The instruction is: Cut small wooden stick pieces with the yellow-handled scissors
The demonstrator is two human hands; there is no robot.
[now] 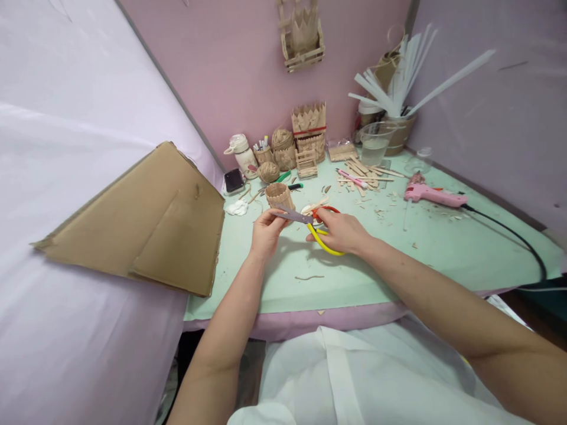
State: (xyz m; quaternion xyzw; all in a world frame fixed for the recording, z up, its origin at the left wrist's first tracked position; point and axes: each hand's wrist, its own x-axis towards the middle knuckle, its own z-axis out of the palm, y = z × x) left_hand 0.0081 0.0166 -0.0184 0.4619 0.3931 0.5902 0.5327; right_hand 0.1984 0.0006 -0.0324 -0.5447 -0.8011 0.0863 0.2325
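I see the right hand (341,230) gripping the scissors (297,216) by their red and yellow handles, which stand spread apart, so the blades point left above the table (367,265) towards the fingertips of the left hand (266,235). The left thumb and fingers are drawn together right by the blades, presumably to steady something small there; from this view I can't make out what, if anything, sits between them. Just beyond those fingertips stands a small stick basket (279,195), upright, seemingly set close for easy handling. The pink glue gun (436,195) lies well off to the right, probably parked clear of the scissors, and loose wooden sticks (354,171) lie piled towards the back.
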